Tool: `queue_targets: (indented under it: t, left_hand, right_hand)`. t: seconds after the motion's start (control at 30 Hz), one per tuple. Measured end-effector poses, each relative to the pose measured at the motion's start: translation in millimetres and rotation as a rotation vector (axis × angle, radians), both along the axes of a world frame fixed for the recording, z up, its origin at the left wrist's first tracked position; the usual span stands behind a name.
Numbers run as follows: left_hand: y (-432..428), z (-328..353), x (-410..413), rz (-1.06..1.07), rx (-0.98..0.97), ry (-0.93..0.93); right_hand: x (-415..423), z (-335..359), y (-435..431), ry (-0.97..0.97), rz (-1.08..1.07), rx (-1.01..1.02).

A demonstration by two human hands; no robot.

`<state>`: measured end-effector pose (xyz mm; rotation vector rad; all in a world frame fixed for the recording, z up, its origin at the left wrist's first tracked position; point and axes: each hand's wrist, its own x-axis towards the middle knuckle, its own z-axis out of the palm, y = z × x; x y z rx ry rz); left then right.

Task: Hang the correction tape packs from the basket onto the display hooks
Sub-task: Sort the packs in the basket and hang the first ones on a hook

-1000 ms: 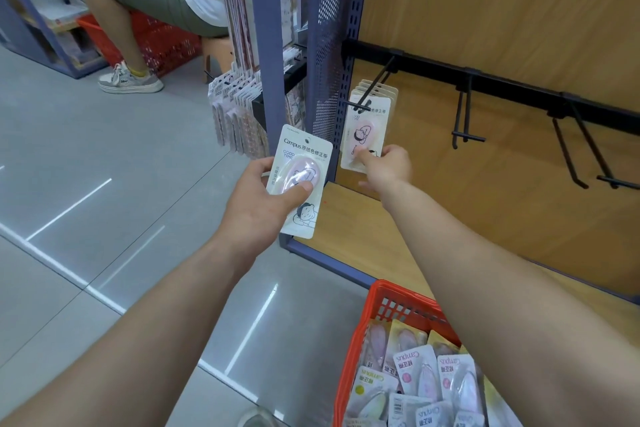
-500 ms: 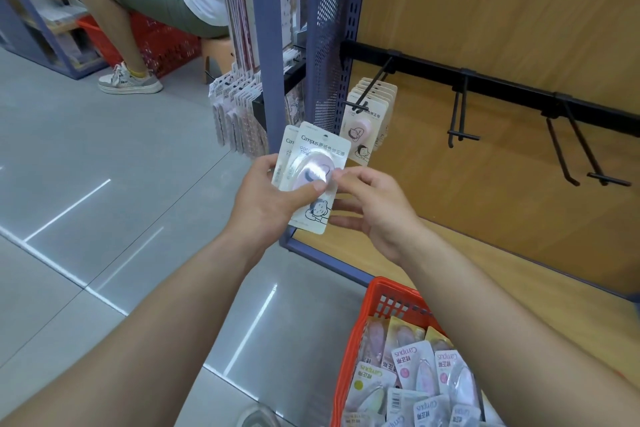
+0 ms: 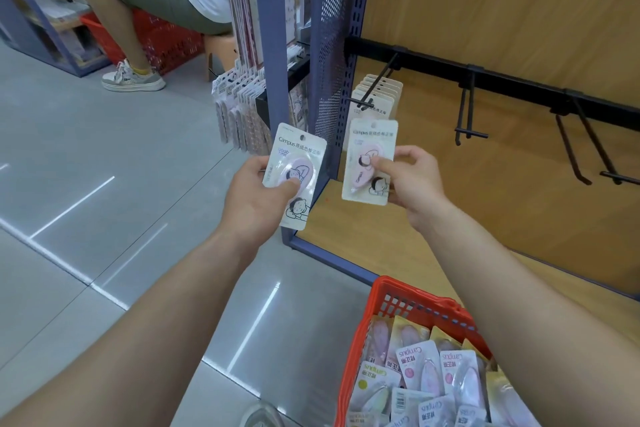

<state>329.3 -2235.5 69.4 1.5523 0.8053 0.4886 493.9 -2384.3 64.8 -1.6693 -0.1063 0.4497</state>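
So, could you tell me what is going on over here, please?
A person is stocking a shop display. Their left hand grips one correction tape pack, and their right hand pinches a second pack just below the leftmost hook, which carries a row of hung packs. The two hooks to its right are bare. More packs lie in the red basket by the shelf.
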Motion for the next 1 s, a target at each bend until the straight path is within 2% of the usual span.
queue_targets:
  t: [0.13, 0.3, 0.57, 0.7, 0.8, 0.87, 1.0]
  left_hand:
    - [3, -3, 1, -0.009, -0.008, 0.009]
    - [4, -4, 2, -0.004, -0.012, 0.003]
    - [2, -6, 6, -0.036, 0.008, -0.003]
    - [3, -6, 6, -0.049, 0.006, -0.010]
    - [2, -5, 8, -0.076, 0.016, -0.023]
    - [2, -4, 16, -0.102, 0.001, -0.034]
    - [10, -5, 48, -0.165, -0.012, -0.019]
  right_hand:
    - [12, 0, 13, -0.099, 0.043, -0.007]
    - [8, -12, 16, -0.100, 0.079, 0.008]
    - [24, -9, 29, -0.064, -0.065, 0.077]
    - [39, -11, 40, -0.071, -0.103, -0.029]
    - [44, -11, 38, -0.118, -0.089, -0.257]
    - [41, -12, 27, -0.202, -0.045, -0.382]
    - [20, -5, -12, -0.345, 0.113, -0.439]
